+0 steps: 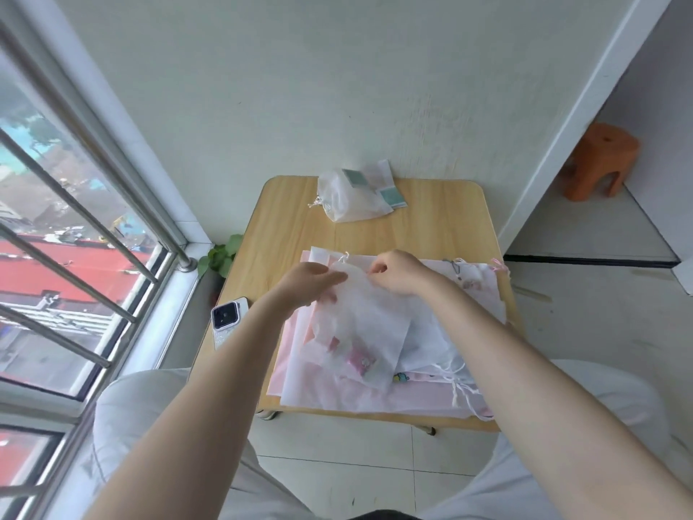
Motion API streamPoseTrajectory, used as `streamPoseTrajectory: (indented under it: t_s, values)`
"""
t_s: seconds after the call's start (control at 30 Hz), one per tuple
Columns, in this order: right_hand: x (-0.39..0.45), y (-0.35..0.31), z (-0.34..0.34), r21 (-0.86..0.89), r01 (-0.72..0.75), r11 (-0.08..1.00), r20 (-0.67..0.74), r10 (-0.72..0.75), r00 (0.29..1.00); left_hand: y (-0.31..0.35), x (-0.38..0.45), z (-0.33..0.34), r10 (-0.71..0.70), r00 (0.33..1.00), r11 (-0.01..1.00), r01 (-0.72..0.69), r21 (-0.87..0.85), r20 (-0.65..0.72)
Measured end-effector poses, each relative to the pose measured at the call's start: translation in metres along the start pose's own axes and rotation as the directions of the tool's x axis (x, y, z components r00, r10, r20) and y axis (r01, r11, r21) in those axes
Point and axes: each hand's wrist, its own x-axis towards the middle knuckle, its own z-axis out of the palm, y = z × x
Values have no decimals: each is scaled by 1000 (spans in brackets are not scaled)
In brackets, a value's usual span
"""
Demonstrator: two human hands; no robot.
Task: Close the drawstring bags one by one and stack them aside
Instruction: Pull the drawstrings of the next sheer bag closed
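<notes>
**Both hands on the mouth of a white bag, mid-table**

Going left to right from the head cam.

Far left I see a window (pixel 67 227) with metal bars, red rooftops outside. At the corner by the sill a green plant (pixel 221 257) pokes up just behind the table's left edge.

A phone (pixel 228 320) lies flat at the left edge of the wooden table (pixel 442 219), camera side up, overhanging the edge a bit.

My left hand (pixel 307 285) comes in from the lower left, fingers curled onto the top-left edge of a white bag (pixel 360 324), gripping the fabric. The bag is see-through, something pink shows inside near its bottom. It sits tilted on top of the pile, mouth pointing to the far side. A short white cord (pixel 344 258) sticks up at the mouth between the two hands.

My right hand (pixel 397 272) is just beside the left, fingers bent and pinching the bag's top edge on the right side. Can't tell if it has the cord or only the fabric.

Under the bag: a pile of flat bags (pixel 337 395), white and pink, covering the near half of the table. Loose cords trail off its lower right corner.

Far side of the table, well apart from the pile: a closed white bag (pixel 348 202), cinched at its left end, with teal-and-white packets (pixel 392 198) touching it on the right.

Far right, through the doorway, an orange stool (pixel 596 159) stands on the floor.
</notes>
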Motion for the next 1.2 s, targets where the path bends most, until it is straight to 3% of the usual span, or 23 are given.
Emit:
streamPoseTrajectory:
  t_s: [0.07, 0.13, 0.27, 0.37, 0.47, 0.6, 0.73, 0.97, 1.13, 1.2]
  values:
    - [1, -9, 8, 37, 88, 995, 4, -89, 996, -4, 3, -1, -56, 997, 988, 49, -148, -43]
    - [3, -15, 16, 43, 167, 985, 6, -167, 986, -10, 9, -3, -162, 986, 902, 132, -410, -38]
    - [4, -20, 32, 119, 204, 972, -16, -204, 979, -25, 19, -4, -172, 976, 662, 216, -718, 135]
    - [4, -14, 36, 162, 130, 978, -68, -121, 990, -27, 16, -3, -159, 980, 401, 179, -898, 124]
    - [6, -3, 33, 154, 53, 987, -98, -38, 994, -30, 15, -3, -154, 985, 120, 94, -988, 75]
    - [4, 7, 28, 116, -38, 993, -74, 47, 996, -37, 17, 1, -208, 976, -40, 54, -998, 61]
    - [5, 14, 25, 164, -107, 981, 53, 99, 994, -42, 21, 2, -260, 962, -78, 63, -995, 81]
    - [2, 22, 8, 332, -63, 941, 228, -16, 974, -46, 24, -2, -367, 930, -6, -19, -1000, -15]
    - [8, 31, 5, 474, -103, 875, 83, 72, 994, -48, 25, -2, -397, 916, 23, -52, -998, -57]
    - [10, 32, 4, 604, -106, 790, -4, 137, 991, -49, 25, -2, -394, 917, -9, -68, -998, -60]
